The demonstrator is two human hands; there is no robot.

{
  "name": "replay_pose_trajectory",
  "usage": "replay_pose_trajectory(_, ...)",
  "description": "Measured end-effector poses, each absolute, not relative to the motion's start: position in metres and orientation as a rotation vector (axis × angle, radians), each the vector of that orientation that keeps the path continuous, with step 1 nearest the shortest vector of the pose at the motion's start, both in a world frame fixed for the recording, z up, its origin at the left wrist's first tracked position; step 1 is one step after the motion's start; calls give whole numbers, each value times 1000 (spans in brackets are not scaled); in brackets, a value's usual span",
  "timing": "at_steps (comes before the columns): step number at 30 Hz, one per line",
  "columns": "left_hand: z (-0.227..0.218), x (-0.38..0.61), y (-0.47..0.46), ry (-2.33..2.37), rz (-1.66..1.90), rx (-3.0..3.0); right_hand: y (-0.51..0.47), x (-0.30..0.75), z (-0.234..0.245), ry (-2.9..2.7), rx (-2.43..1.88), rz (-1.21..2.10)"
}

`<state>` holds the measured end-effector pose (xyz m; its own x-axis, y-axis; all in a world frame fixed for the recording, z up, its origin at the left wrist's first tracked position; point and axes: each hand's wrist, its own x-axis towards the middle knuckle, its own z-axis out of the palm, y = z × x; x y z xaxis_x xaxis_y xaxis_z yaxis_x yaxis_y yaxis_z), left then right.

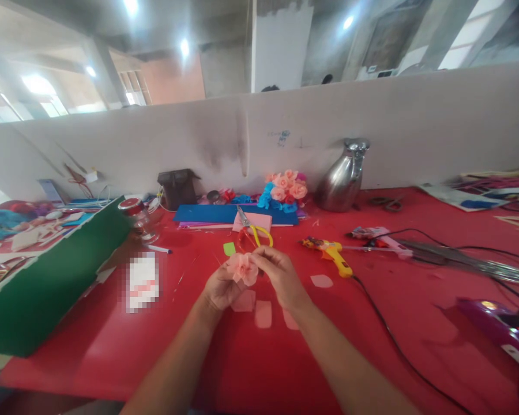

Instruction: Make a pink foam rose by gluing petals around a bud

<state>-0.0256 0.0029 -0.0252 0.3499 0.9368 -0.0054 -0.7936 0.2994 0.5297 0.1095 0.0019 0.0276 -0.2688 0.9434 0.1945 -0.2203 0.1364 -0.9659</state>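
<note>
A pink paper flower (pixel 243 268) is held over the red table by both hands. My left hand (pixel 221 288) grips it from the left and below, fingers closed beneath the petals. My right hand (pixel 281 274) pinches its right edge with thumb and fingertips. Under and around the hands lie loose pink paper petals (pixel 263 314), with another petal (pixel 321 280) farther right. Just beyond the hands are scissors (pixel 259 233) with yellow and red handles, resting on folded pink paper (pixel 262 222). A small green paper piece (pixel 229 249) lies near my left hand.
To the right are a yellow glue gun (pixel 339 259) with its cord, a pink glue gun (pixel 389 241) and glue sticks (pixel 471 262). A steel jug (pixel 341 178) and finished paper flowers (pixel 288 187) stand at the back. A green box wall (pixel 56 282) borders the left.
</note>
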Motion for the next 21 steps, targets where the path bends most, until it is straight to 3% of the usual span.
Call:
replay_pose_trajectory(7, -19, -21, 5, 377, 1312, 405, 5, 112, 25, -1203, -911, 1085)
replay_pose_trajectory(16, -13, -18, 9, 490, 1382, 395, -5, 107, 21, -1722, -878, 222)
replay_pose_trajectory(21, -8, -14, 8, 615, 1481, 347, -2, 99, 13, -1720, -989, 92)
